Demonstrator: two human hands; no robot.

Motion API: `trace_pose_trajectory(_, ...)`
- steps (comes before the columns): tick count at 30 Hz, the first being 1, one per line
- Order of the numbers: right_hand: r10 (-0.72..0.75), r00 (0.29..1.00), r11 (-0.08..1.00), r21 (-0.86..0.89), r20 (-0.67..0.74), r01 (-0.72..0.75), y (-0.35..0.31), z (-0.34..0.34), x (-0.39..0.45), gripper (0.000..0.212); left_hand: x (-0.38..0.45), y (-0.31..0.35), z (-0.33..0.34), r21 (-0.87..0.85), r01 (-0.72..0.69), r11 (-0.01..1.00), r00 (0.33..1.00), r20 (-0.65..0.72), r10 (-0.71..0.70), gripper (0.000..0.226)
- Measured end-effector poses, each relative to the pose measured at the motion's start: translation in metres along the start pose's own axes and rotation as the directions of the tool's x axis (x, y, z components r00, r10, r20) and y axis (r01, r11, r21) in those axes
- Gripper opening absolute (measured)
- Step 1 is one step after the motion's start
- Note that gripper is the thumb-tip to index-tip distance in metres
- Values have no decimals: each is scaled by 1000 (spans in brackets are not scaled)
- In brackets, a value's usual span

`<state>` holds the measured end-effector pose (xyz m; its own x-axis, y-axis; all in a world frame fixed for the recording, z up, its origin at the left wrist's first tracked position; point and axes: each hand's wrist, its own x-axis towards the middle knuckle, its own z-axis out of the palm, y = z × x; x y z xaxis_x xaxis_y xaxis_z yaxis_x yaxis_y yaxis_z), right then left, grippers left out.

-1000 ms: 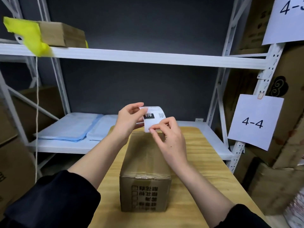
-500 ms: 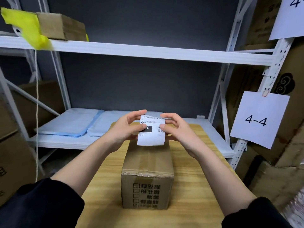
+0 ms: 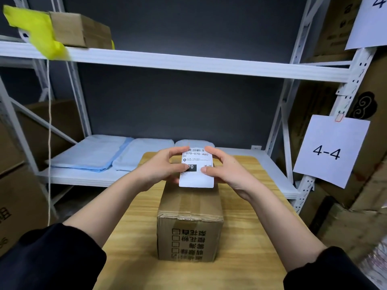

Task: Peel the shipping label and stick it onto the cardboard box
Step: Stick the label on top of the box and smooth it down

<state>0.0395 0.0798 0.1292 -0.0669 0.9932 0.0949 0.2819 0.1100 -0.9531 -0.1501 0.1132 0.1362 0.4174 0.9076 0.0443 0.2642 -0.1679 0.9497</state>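
A brown taped cardboard box (image 3: 189, 208) stands lengthwise on the wooden table (image 3: 134, 258), printed characters on its near face. A white shipping label (image 3: 196, 176) with a barcode and a black block is held flat, face up, over the box's far half. My left hand (image 3: 161, 171) pinches its left edge between thumb and fingers. On the label's right edge sits my right hand (image 3: 225, 170), thumb on the face near the small code. Whether the label touches the box top cannot be told.
White metal shelving (image 3: 188, 63) rises behind the table, with folded pale blue sheets (image 3: 94, 153) on its lower shelf. A small box and yellow plastic (image 3: 41, 32) sit on the upper shelf. A paper sign "4-4" (image 3: 330, 151) and stacked cartons stand at right.
The label was curled and being picked at near its corner; both hands have since spread it flat and lowered it toward the box top.
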Motion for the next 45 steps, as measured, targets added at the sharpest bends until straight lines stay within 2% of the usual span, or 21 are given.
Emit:
trace_pose_trajectory(4,54,998,995,-86,32,-51,-1,1,0,73,-2,3,2,66,81,994,996,32,-84,56)
trace_pose_trajectory(8,118,992,991,-66,50,-115,-1,7,0,57,-3,1,5,76,153,985,986,59,-158,49)
trace_pose_trajectory(12,131,991,991,-38,-22,-131,4,12,1,45,-4,-4,7,24,145,989,989,28,-145,46)
trace_pose_trajectory(17,135,991,990,-47,4,-134,7,15,1,52,-6,-7,3,70,136,988,990,30,-138,52)
trace_pose_trajectory(19,137,990,982,-130,-8,-137,7,17,3,54,-6,-8,3,123,142,982,989,23,-146,55)
trace_pose_trajectory(21,127,991,950,-283,-41,-134,8,19,5,56,-4,-7,5,210,143,967,989,11,-148,56)
trace_pose_trajectory(24,86,995,838,-536,-49,-99,7,21,8,57,-1,-6,8,354,141,924,987,17,-157,59)
trace_pose_trajectory(26,94,995,790,-606,-35,-96,7,22,9,58,1,-6,8,403,133,905,986,40,-163,61)
trace_pose_trajectory(31,164,986,872,-470,17,-137,9,17,10,64,7,-2,3,452,110,885,981,92,-169,65)
trace_pose_trajectory(36,198,980,867,-472,29,-161,6,18,12,69,15,-4,4,476,133,869,967,128,-218,67)
trace_pose_trajectory(40,186,982,787,-603,35,-128,-2,23,12,49,19,-5,7,518,148,843,957,139,-254,61)
trace_pose_trajectory(43,176,984,696,-710,25,-106,-4,27,14,29,22,-5,10,560,145,815,956,134,-262,46)
trace_pose_trajectory(45,175,985,649,-753,12,-106,-4,29,15,25,24,-6,11,574,148,805,953,135,-271,33)
